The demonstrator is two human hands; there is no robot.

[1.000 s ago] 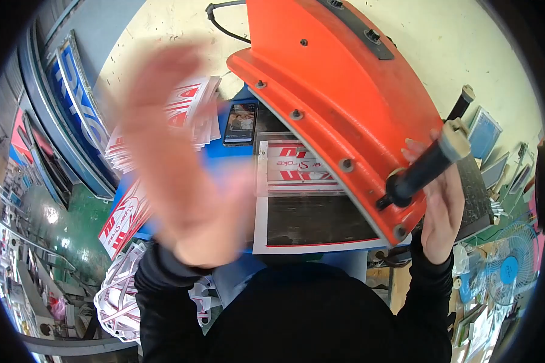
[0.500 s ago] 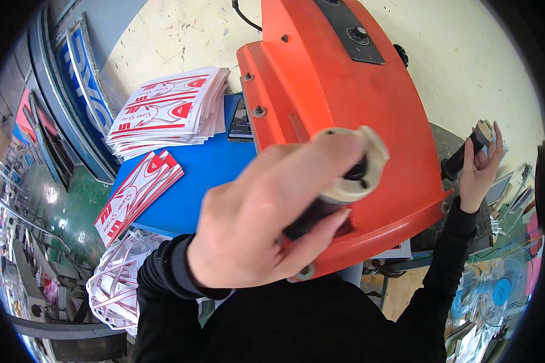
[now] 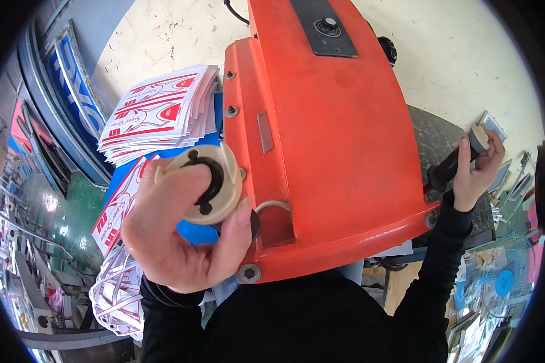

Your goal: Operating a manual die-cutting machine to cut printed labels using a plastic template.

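A large red-orange machine head (image 3: 345, 151) fills the middle of the view, with a black handle on each side. My left hand (image 3: 166, 245) is closed round the left handle, its thumb on the black button in the beige cap (image 3: 230, 196). Round the upper part of the right black handle (image 3: 447, 168), beside its beige end, the fingers of my right hand (image 3: 473, 178) are curled. A blue board (image 3: 198, 233) shows under the left handle. Behind my left hand lie several narrow red-and-white printed pieces (image 3: 116, 209), partly hidden by it.
A tall stack of red-and-white printed sheets (image 3: 148, 115) stands left of the machine. White cut-out paper scraps (image 3: 115, 299) heap up at lower left. A dial (image 3: 327, 25) sits on the machine's top. A blue fan (image 3: 504, 282) stands at lower right.
The machine head has swung left, and my left hand has moved left with its handle. The phone beside the stack is now covered. My right hand keeps its hold, slightly lower in view.
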